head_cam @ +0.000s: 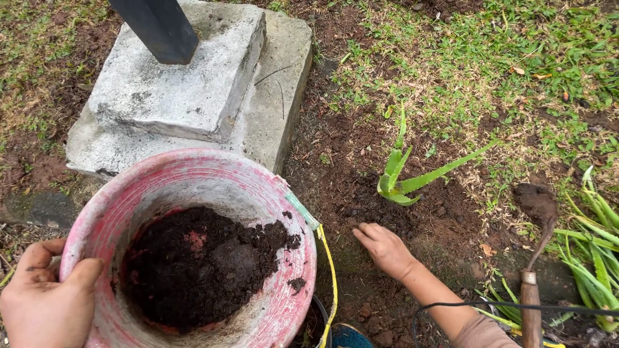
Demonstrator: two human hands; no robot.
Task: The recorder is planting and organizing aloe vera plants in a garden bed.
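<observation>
My left hand (42, 299) grips the near-left rim of a worn red bucket (258, 193), which is tilted and holds dark soil (200, 264) in its bottom. My right hand (385, 248) lies flat, palm down, on bare brown earth (361, 167), fingers together and pointing left. It holds nothing. A small green aloe plant (398, 180) stands in the earth just beyond that hand, a short gap away. A thin yellow handle (329, 270) hangs along the bucket's right side.
A stepped concrete base (187, 84) with a dark post (158, 26) stands behind the bucket. A soil-caked trowel (535, 258) with a wooden handle lies at right, next to more green plants (596, 251). Grass (503, 51) covers the far right. A black cable (503, 308) crosses my right arm.
</observation>
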